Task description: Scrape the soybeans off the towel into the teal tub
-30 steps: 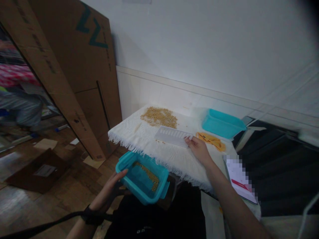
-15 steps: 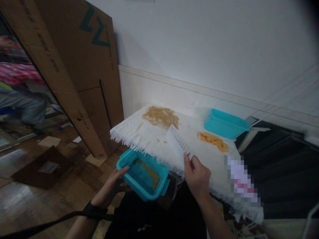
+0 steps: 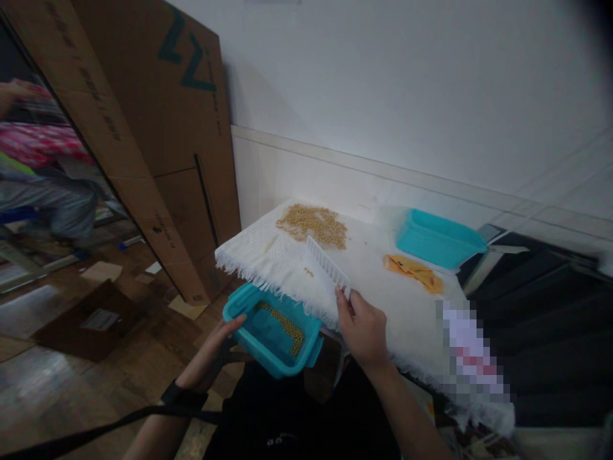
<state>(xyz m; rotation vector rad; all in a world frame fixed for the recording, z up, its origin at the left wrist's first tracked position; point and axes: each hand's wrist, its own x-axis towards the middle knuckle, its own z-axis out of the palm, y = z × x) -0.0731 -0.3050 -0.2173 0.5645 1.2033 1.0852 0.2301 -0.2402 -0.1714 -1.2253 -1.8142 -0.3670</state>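
My left hand (image 3: 223, 348) grips the left side of a turquoise plastic container (image 3: 275, 370), thumb over its rim. It is held just below the table's fringed front edge, with a band of yellowish soybeans (image 3: 287, 329) inside. Closed around one end of a white slotted plastic piece (image 3: 325, 265) is my right hand (image 3: 363, 326). The piece slants over the white tablecloth (image 3: 258, 246), its far end near a spread pile of soybeans (image 3: 311, 223). A few loose beans (image 3: 309, 272) lie beside the slotted piece.
A second turquoise container (image 3: 438, 239) sits at the back right of the table, with a crumpled orange cloth (image 3: 414, 271) before it. A tall cardboard box (image 3: 177, 147) stands on the left. Beyond it, part of another person (image 3: 62, 198) shows. Flattened cardboard (image 3: 79, 319) lies on the floor.
My right hand has moved left with the white slotted piece, towards the few loose beans. The container in my left hand has stayed nearly in place below the table edge.
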